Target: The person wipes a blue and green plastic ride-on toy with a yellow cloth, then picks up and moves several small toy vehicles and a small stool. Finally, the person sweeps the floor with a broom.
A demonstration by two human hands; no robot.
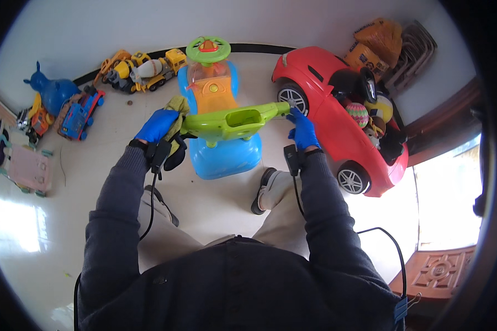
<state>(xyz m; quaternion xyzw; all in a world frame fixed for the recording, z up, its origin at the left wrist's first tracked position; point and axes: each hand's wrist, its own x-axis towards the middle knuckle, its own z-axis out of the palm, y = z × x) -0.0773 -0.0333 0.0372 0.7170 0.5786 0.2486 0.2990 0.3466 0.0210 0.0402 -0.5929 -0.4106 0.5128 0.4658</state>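
Blue gloves cover both my hands. In my left hand [155, 125] is a crumpled yellow-green cloth [177, 108], against the left end of a long lime-green plastic toy part [223, 122]. My right hand [302, 129] grips the narrow right end of that part. A rectangular hollow shows in its upper side. It lies across my view above the blue rear [225, 159] of a ride-on toy [213, 91], which has an orange middle and a green steering wheel [208, 50]. Whether the part touches the ride-on toy, I cannot tell.
To the right stands a red toy car [331, 111] with balls [357, 114] inside. Toy trucks [151, 70] line the wall. At left are a blue bouncy animal [58, 91], a toy train [76, 118] and a pink toy cart [29, 165]. Folded chairs [414, 53] lean in the corner.
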